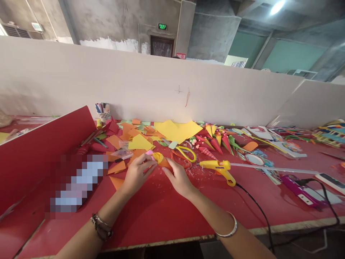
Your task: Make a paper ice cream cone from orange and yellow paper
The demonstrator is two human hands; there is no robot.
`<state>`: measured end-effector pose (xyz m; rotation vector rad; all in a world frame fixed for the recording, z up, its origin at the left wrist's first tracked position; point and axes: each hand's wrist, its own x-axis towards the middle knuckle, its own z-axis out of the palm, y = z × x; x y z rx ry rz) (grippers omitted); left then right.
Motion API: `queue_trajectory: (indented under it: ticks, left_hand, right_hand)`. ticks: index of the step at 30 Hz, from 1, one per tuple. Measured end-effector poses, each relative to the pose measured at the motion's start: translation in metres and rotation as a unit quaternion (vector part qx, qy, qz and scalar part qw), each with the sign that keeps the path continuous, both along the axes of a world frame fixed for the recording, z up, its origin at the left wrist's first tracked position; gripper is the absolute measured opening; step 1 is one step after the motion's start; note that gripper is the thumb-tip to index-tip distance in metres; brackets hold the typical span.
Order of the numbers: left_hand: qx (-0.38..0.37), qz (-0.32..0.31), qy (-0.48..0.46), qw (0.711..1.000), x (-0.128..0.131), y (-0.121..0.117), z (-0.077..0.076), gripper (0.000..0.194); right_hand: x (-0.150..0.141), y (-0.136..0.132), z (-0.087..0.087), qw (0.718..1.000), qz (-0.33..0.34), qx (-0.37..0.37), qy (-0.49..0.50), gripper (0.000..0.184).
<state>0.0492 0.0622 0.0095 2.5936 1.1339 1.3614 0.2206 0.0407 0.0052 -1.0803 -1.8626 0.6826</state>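
Note:
Between my two hands is a small orange paper cone (163,162) with yellow paper at its open end. My left hand (138,172) pinches its left side, close to a bit of pink. Fingers of my right hand (178,177) are closed around the orange part on the other side. Just beyond lie yellow-handled scissors (187,154), their blades partly hidden. To the right of my right hand rests a yellow glue gun (219,168) with a clear glue stick (272,168) reaching out of its back.
Orange and yellow paper scraps (141,142) cover the table's back left. Several finished red and yellow cones (215,138) lie behind the glue gun. A purple power strip (302,190) with a black cord sits right. A pen cup (104,113) stands near the white partition (145,86).

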Motion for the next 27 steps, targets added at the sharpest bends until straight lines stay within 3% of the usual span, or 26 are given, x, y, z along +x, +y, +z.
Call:
queue_trajectory:
  ticks: [7,11,13,16,18,21,27]
  left_hand:
    - [-0.011,-0.034,-0.027,0.999,0.001,0.001,0.000,0.011]
    - [-0.038,0.013,-0.098,0.994,0.001,-0.003,0.008,0.011]
    - [-0.077,0.023,-0.136,0.987,0.002,-0.005,0.010,0.024]
    - [-0.152,-0.070,-0.125,0.978,0.005,-0.008,0.007,0.045]
    - [-0.171,-0.138,-0.096,0.971,0.009,-0.009,0.005,0.040]
    - [-0.161,-0.177,-0.078,0.968,0.013,-0.011,0.004,0.018]
    - [-0.116,-0.118,-0.077,0.983,0.012,-0.012,0.007,0.013]
  right_hand:
    - [-0.003,-0.001,0.000,1.000,-0.014,0.001,0.016,0.026]
    - [-0.004,-0.003,0.004,0.999,-0.005,-0.004,0.048,0.022]
    - [-0.004,-0.003,0.005,0.997,0.009,-0.028,0.069,0.021]
    - [-0.004,-0.004,0.002,0.990,0.069,-0.074,0.094,0.025]
    - [-0.005,-0.004,-0.001,0.985,0.109,-0.100,0.090,0.023]
    - [-0.007,-0.005,-0.001,0.985,0.136,-0.082,0.068,0.020]
    - [-0.008,-0.004,0.001,0.996,0.076,0.021,0.029,0.031]
